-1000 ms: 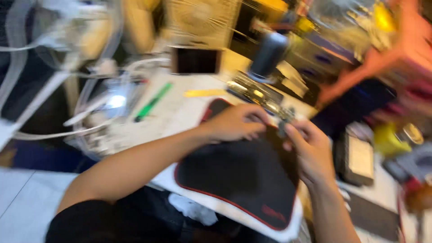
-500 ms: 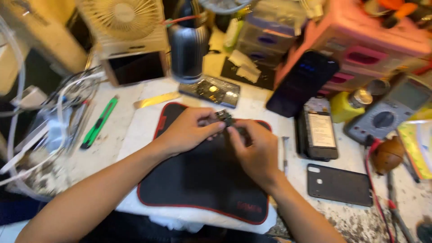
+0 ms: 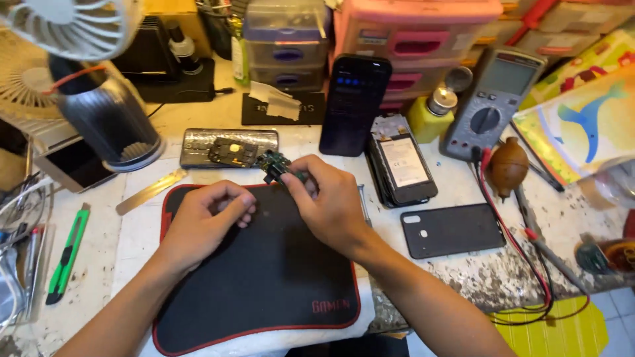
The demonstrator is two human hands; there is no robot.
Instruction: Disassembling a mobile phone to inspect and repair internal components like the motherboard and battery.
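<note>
My right hand (image 3: 327,201) pinches a small green circuit board (image 3: 276,165) above the far edge of a black mat with red trim (image 3: 264,277). My left hand (image 3: 202,221) rests on the mat beside it, fingers curled loosely, holding nothing that I can see. Just beyond the board lies an opened phone body (image 3: 228,147) with its parts showing.
A black phone back cover (image 3: 453,229) and an opened phone with its battery showing (image 3: 402,168) lie right of the mat. A multimeter (image 3: 493,102) with red leads, a brown rubber blower (image 3: 508,165), a green utility knife (image 3: 66,254), a metal strip (image 3: 151,192), a dark cylinder (image 3: 106,119), a fan and pink drawers surround the bench.
The view has steadied and come closer. My left hand has let go of the board and dropped onto the mat; my right hand alone holds the board now.
</note>
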